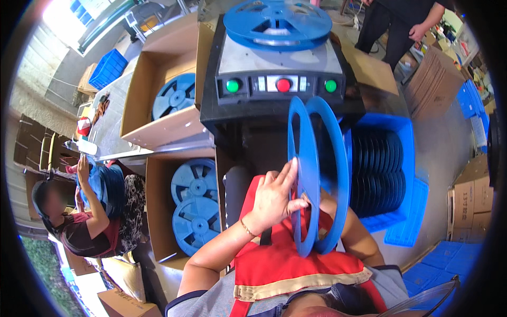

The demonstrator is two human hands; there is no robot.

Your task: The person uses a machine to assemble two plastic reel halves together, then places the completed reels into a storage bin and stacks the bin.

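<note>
A blue plastic reel (312, 171) is held upright in front of my red apron, its two flanges seen nearly edge-on. My left hand (275, 194) grips the left flange, fingers against its outer face and thumb by an opening near the middle. On the other side my right hand (327, 203) holds the reel; the flanges hide most of its fingers. Just beyond stands a machine (280, 84) with two green buttons and a red one on its front. Another blue reel (277, 24) lies flat on top of it.
A blue crate (414, 174) at right holds several dark discs standing in rows. Cardboard boxes at left, an upper (158, 134) and a lower (158, 206), contain blue reels. One person (97, 216) sits at far left; another (393, 26) stands at the back right.
</note>
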